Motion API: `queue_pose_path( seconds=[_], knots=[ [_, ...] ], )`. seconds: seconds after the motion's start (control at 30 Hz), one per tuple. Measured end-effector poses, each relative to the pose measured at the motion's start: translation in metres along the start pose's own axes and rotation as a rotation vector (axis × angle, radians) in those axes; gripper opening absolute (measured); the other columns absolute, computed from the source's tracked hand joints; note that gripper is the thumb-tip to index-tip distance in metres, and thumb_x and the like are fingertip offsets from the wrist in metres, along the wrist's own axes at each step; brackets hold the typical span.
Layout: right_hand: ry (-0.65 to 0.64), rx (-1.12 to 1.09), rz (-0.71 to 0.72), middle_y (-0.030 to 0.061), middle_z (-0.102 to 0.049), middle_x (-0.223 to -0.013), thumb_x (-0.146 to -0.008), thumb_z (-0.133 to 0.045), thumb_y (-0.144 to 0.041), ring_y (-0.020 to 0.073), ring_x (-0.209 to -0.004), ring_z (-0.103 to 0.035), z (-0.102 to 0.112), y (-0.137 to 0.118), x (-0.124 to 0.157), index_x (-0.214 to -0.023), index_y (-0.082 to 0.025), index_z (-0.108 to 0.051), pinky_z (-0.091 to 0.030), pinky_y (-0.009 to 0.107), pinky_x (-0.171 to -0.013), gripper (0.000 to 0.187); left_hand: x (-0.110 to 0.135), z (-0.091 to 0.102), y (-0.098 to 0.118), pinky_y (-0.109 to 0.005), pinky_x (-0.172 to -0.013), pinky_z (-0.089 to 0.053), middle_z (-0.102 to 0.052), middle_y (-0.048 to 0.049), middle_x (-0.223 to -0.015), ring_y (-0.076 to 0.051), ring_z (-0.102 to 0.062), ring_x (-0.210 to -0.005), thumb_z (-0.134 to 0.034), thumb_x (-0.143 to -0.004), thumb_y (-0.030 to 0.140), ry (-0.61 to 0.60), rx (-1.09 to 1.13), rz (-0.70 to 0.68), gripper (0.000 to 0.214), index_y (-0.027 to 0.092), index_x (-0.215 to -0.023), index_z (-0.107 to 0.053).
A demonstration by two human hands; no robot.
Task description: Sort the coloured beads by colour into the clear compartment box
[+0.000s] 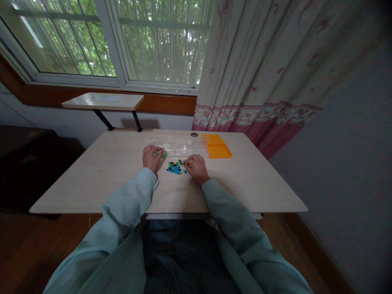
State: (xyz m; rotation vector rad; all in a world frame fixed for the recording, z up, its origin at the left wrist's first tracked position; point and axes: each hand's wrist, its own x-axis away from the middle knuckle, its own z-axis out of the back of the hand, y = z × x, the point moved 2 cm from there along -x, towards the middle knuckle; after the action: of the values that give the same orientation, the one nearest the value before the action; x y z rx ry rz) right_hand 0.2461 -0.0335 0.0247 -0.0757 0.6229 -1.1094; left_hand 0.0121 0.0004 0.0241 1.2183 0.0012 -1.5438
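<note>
A small heap of mixed blue, green and dark beads (175,167) lies on the pale wooden table (101,175) in front of me. My left hand (151,158) rests curled just left of the heap, fingers pinched on a few green beads (163,154) at the near edge of a clear compartment box (175,146). At the right edge of the heap sits my right hand (197,166), its fingers bent and pinching a tiny green-yellow bead. Both sleeves are light teal.
An orange lid (217,146) lies open to the right of the clear box. A small round dark thing (194,134) sits at the table's far edge. A raised white shelf (104,101) stands at the back left under the window; a curtain (260,81) hangs at right.
</note>
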Motion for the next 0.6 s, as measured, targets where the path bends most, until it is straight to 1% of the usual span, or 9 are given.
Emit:
queue_pose_path(
  seconds=[0.1,0.23,0.33,0.43,0.6],
  knots=[
    [-0.026,0.007,0.029,0.0057,-0.060,-0.099,-0.083,-0.062,-0.034,0.0212,-0.099,-0.045,0.0007,-0.0034,0.0021,-0.097,-0.026,-0.071,-0.031,0.034,-0.086,0.018,-0.0009,0.0005,-0.0054,-0.038,-0.080,-0.042,-0.056,-0.0045,-0.080,-0.020,-0.052,-0.079,-0.062,-0.080,0.035,0.037,0.034,0.055,0.015,0.022,-0.082,-0.070],
    [-0.065,0.027,0.100,0.0058,-0.058,-0.107,-0.085,-0.059,-0.032,0.0216,-0.105,-0.043,0.0004,-0.0083,0.0046,-0.106,-0.029,-0.069,-0.030,0.035,-0.087,0.023,-0.0002,-0.0024,-0.0046,-0.037,-0.079,-0.042,-0.057,-0.0040,-0.078,-0.020,-0.052,-0.079,-0.063,-0.080,0.037,0.011,0.041,0.036,0.016,0.023,-0.082,-0.070],
    [-0.069,0.043,0.130,0.0054,-0.058,-0.108,-0.087,-0.056,-0.031,0.0216,-0.106,-0.042,-0.0005,-0.0097,0.0055,-0.104,-0.028,-0.070,-0.030,0.035,-0.088,0.021,0.0001,-0.0033,-0.0047,-0.037,-0.080,-0.043,-0.057,-0.0038,-0.078,-0.020,-0.053,-0.080,-0.062,-0.081,0.037,0.003,0.042,0.033,0.016,0.023,-0.082,-0.070],
    [-0.043,0.031,0.101,0.0050,-0.059,-0.106,-0.088,-0.055,-0.030,0.0212,-0.105,-0.043,-0.0001,-0.0076,0.0049,-0.099,-0.027,-0.071,-0.030,0.035,-0.087,0.020,0.0004,-0.0031,-0.0060,-0.037,-0.080,-0.043,-0.056,-0.0036,-0.079,-0.019,-0.053,-0.079,-0.062,-0.081,0.036,0.002,0.053,0.048,0.015,0.024,-0.083,-0.069],
    [-0.011,0.029,0.035,0.0057,-0.060,-0.104,-0.089,-0.054,-0.029,0.0211,-0.103,-0.044,0.0013,-0.0030,0.0034,-0.103,-0.026,-0.070,-0.030,0.034,-0.087,0.021,0.0007,-0.0029,-0.0065,-0.036,-0.079,-0.043,-0.056,-0.0033,-0.079,-0.019,-0.053,-0.079,-0.062,-0.081,0.037,0.003,0.056,0.044,0.015,0.024,-0.083,-0.069]
  ],
)
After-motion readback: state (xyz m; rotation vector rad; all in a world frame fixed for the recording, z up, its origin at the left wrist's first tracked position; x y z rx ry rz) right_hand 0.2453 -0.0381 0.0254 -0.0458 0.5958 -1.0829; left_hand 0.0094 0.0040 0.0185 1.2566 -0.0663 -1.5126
